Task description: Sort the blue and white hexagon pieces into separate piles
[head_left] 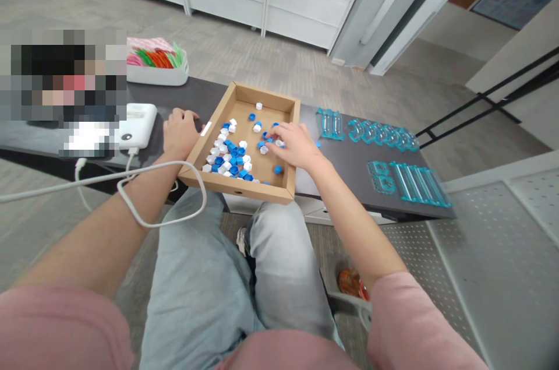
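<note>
A shallow cardboard tray (288,106) lies on a dark table (349,160) and holds several small blue and white hexagonal pieces (229,155). My right hand (293,145) reaches into the tray, its fingers curled and pinched over a few pieces at the tray's middle; what they hold is too small to name. My left hand (180,131) rests on the table against the tray's left wall, fingers curled under, with nothing visible in it.
Clear turquoise plastic holders (379,132) lie in rows right of the tray, with more (410,182) nearer the table edge. A white device (136,124) with a white cable (144,183) sits left. A white bin of coloured items (158,61) stands behind. A blurred-out person is at far left.
</note>
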A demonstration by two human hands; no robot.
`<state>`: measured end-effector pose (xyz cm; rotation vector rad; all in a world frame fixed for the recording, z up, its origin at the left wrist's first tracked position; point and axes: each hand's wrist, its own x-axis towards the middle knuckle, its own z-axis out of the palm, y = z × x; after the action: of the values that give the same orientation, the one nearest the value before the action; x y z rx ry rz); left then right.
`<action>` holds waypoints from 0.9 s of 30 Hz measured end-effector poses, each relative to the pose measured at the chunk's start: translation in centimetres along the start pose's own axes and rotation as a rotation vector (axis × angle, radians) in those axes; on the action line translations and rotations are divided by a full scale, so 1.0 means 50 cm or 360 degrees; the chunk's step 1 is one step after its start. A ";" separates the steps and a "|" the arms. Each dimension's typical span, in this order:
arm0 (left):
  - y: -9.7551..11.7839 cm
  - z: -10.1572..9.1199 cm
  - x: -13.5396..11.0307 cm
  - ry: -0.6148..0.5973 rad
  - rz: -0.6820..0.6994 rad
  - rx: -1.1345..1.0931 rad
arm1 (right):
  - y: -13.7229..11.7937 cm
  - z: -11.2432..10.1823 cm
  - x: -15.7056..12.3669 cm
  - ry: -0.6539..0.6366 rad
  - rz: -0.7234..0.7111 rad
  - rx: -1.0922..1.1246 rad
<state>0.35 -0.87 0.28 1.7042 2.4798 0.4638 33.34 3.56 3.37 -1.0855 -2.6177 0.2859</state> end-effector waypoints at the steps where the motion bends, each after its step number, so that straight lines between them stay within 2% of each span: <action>1: 0.000 -0.001 0.001 -0.0011 -0.0004 0.0001 | -0.013 0.008 0.023 -0.0093 -0.0002 -0.0058; 4: -0.003 0.001 0.003 -0.0020 -0.0007 -0.0013 | -0.034 0.039 0.062 -0.0266 0.0024 -0.0212; 6: -0.006 0.004 0.005 -0.0006 0.0005 -0.0028 | -0.036 0.056 0.066 -0.0264 0.0020 -0.0259; 11: -0.007 0.009 0.006 0.0033 0.0023 -0.0026 | -0.030 0.057 0.054 -0.0065 -0.0075 -0.0050; 15: -0.004 0.005 0.004 -0.0003 0.0010 0.0017 | -0.009 0.033 0.038 0.0231 -0.0099 0.0302; 19: -0.002 0.001 0.003 -0.0017 0.0003 0.0024 | 0.065 0.005 -0.032 0.0655 -0.0066 0.0519; 23: 0.001 -0.001 0.001 -0.0006 0.0001 0.0049 | 0.181 0.000 -0.137 0.1025 0.0316 0.0682; 25: 0.004 -0.002 -0.001 -0.0005 -0.0005 0.0069 | 0.234 0.010 -0.182 0.1118 0.0496 0.0737; 27: 0.007 -0.004 -0.003 -0.0008 -0.0016 0.0088 | 0.274 0.024 -0.213 0.1093 0.0623 0.0727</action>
<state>0.65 -0.92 0.54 1.7091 2.5192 0.3929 49.10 5.42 -3.78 -1.2374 -1.6336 0.4655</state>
